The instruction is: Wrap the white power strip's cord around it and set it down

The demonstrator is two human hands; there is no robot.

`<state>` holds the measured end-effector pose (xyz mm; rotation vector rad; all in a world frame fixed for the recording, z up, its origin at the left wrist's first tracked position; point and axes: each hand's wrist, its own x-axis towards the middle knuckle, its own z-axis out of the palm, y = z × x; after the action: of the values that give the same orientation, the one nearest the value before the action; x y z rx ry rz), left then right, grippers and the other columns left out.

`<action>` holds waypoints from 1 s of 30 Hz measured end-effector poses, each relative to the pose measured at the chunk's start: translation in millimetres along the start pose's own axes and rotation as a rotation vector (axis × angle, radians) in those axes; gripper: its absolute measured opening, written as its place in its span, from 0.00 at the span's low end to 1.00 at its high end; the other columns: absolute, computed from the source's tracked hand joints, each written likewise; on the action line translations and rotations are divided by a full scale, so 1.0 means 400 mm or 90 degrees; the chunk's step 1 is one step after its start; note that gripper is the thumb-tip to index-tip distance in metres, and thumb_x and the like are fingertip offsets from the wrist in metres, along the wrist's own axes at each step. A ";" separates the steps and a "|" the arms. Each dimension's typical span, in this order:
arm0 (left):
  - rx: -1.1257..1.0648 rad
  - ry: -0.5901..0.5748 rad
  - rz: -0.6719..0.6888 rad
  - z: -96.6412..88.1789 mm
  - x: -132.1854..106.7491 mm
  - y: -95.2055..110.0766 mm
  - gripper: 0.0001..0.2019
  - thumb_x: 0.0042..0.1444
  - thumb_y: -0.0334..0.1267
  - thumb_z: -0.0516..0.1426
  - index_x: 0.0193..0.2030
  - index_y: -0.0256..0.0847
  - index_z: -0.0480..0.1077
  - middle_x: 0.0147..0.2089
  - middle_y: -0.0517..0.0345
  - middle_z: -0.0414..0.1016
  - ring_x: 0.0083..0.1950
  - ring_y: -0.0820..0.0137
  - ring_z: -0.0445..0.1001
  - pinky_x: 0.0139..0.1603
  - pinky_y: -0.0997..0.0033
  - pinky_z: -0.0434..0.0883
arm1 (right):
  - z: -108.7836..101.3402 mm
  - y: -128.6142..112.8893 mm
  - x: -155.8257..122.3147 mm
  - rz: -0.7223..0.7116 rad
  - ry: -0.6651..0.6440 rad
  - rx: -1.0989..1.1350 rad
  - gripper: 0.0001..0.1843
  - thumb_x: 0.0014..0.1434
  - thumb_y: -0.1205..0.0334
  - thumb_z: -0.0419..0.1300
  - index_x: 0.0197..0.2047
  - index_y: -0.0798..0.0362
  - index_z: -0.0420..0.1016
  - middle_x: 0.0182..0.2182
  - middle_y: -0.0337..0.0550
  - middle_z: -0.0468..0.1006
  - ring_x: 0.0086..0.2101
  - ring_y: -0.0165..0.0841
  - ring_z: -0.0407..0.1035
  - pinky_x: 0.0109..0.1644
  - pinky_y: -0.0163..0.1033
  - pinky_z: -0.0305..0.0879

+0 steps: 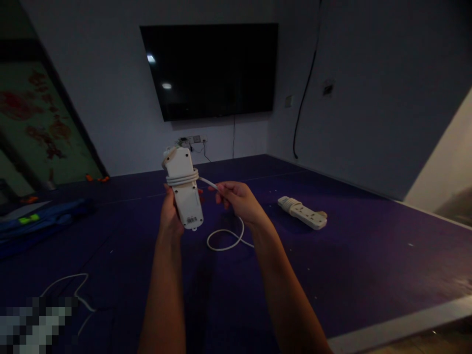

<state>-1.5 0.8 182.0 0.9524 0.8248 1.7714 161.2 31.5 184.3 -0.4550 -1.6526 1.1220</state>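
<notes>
My left hand (171,214) is closed around a white power strip (190,204), holding it up with its screwed, labelled back toward me. Several turns of its white cable (181,179) wrap around the strip's upper half. From these turns the cable runs right to my right hand (238,197), which pinches it between thumb and fingers. Below that hand the loose cable makes a loop (224,250) near the purple surface. To the right lies a second white power strip (305,215), sockets up, with its own cable wound about one end.
The purple surface (354,255) spreads out to the walls. A large dark television (217,71) hangs ahead, above wall sockets (196,139). Blue fabric (51,222) lies at the left. Another white cable (81,295) is at the lower left. A black cable (305,98) hangs down the right wall.
</notes>
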 end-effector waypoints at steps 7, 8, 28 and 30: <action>0.049 0.009 0.104 0.008 0.010 -0.031 0.34 0.45 0.67 0.53 0.39 0.34 0.73 0.32 0.50 0.79 0.27 0.67 0.76 0.28 0.70 0.72 | 0.022 -0.032 -0.021 -0.045 -0.037 -0.103 0.18 0.61 0.56 0.51 0.27 0.58 0.74 0.19 0.36 0.68 0.18 0.22 0.52 0.21 0.30 0.48; 0.054 0.030 0.129 0.011 0.011 -0.035 0.34 0.43 0.68 0.54 0.38 0.34 0.73 0.32 0.50 0.79 0.28 0.67 0.76 0.28 0.71 0.72 | 0.027 -0.036 -0.023 -0.050 -0.047 -0.119 0.18 0.61 0.57 0.51 0.27 0.58 0.74 0.20 0.37 0.69 0.18 0.22 0.53 0.22 0.30 0.49; 0.177 0.031 0.246 0.024 0.009 -0.072 0.20 0.44 0.55 0.61 0.31 0.37 0.72 0.23 0.62 0.67 0.23 0.76 0.64 0.23 0.77 0.61 | 0.073 0.004 -0.015 -0.034 -0.015 -0.177 0.15 0.58 0.51 0.56 0.36 0.56 0.70 0.27 0.40 0.74 0.23 0.26 0.64 0.26 0.31 0.58; 0.187 0.037 0.242 0.031 0.006 -0.073 0.19 0.43 0.52 0.62 0.34 0.37 0.73 0.28 0.60 0.69 0.28 0.73 0.67 0.27 0.76 0.63 | 0.074 0.006 -0.015 -0.030 0.006 -0.191 0.19 0.56 0.46 0.57 0.35 0.56 0.70 0.25 0.39 0.72 0.23 0.26 0.63 0.25 0.31 0.56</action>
<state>20.5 14.7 163.5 1.3238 1.0112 2.0426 136.4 15.0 178.3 -0.6072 -1.8222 0.8385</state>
